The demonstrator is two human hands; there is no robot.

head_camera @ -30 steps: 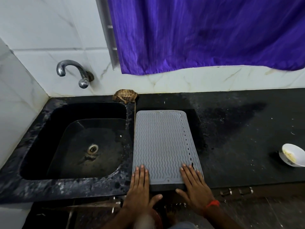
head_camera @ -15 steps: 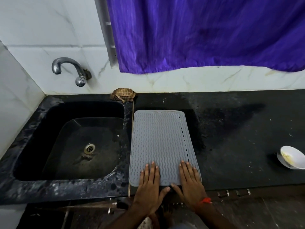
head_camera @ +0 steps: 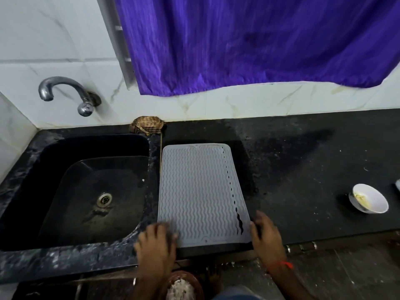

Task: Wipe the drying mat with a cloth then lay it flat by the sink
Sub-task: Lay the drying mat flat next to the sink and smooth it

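The grey wavy-ribbed drying mat [head_camera: 199, 191] lies flat on the black counter [head_camera: 303, 180], its left edge along the sink's rim [head_camera: 154, 169]. My left hand [head_camera: 157, 245] rests palm down on the mat's near left corner, fingers spread. At the mat's near right corner, my right hand [head_camera: 267, 237] touches the edge with its fingertips; it holds nothing. Both hands are blurred. A crumpled brown checked cloth [head_camera: 147, 126] sits against the wall behind the sink's right corner, away from both hands.
A steel tap [head_camera: 65, 92] juts from the wall over the sink. On the counter at the right stands a white bowl [head_camera: 370, 201] with yellowish residue. A purple curtain [head_camera: 238, 40] hangs above. Below the counter edge is a brown pot [head_camera: 184, 286] with white contents.
Both hands slid apart from the middle of the mat's near end to its two near corners. The mat stays flat in the same place.
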